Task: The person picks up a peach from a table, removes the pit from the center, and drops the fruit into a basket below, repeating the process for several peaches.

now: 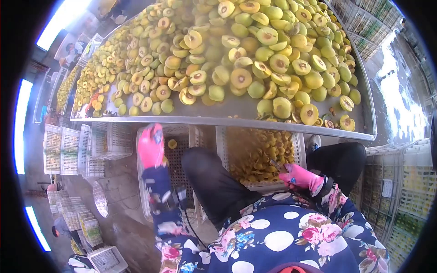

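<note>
My left hand [152, 146], in a pink glove, is over the left rim of a white plastic crate [195, 141] beside my knee. Its back faces me and it is somewhat blurred, so its grip does not show. One yellow fruit half [172, 144] lies inside that crate. My right hand [302, 178], also gloved in pink, is closed around a small metal tool [275, 164] whose tip points left. It is above a second crate [221, 148] between my legs, which holds many brownish-yellow fruit pieces [259, 157].
A metal-edged table [218, 121] in front of me is heaped with halved green-yellow stone fruit [273, 59], many with stones showing. Stacked crates stand at left [68, 148] and right [409, 191]. Other people [73, 52] are far left. The floor [396, 82] at right is wet.
</note>
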The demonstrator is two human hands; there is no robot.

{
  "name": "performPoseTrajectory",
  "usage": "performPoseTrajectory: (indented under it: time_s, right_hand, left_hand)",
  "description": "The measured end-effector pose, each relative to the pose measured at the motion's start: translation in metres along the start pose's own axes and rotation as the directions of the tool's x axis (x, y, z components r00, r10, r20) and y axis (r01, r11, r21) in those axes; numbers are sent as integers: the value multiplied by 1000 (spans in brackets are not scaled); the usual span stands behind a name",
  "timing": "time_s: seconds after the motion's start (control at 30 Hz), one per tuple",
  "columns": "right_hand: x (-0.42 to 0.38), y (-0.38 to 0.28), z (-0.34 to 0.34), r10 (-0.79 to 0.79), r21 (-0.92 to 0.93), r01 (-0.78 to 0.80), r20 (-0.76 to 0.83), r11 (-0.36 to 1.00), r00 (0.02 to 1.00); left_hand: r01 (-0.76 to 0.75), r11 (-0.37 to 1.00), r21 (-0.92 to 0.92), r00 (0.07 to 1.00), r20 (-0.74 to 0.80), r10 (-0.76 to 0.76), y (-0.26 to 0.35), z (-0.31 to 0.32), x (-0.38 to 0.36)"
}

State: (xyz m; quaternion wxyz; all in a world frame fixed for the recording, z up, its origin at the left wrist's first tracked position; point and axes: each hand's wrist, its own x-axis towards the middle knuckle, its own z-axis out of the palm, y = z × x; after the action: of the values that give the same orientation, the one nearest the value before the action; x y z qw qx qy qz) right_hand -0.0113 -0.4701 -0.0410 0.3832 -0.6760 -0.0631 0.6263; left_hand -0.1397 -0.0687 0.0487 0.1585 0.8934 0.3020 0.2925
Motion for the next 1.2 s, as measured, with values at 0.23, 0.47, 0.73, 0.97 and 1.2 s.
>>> performPoseTrajectory:
  time_s: [0.23, 0.47, 0.73, 0.97, 1.2]
  right_hand:
    - [3, 8, -2, 3, 165, -10, 43, 986, 999]
    - [-17, -16, -11, -57, 209, 47, 39, 977, 998]
    - [-47, -103, 0, -420, 342, 422, -84, 839, 904]
    - [-42, -101, 4, -559, 503, 583, -219, 638, 800]
    - [-47, -87, 8, -428, 670, 481, -260, 566, 865]
  left_hand:
    - [424, 889, -175, 823, 485, -297, -28, 139, 102]
    - [674, 332, -660, 731, 662, -168, -1, 103, 70]
    - [724, 122, -679, 684, 730, 0, 122, 55, -6]
    - [737, 247, -629, 617, 775, 136, 182, 59, -51]
    - [762, -114, -638, 646, 732, 218, 191, 86, -81]
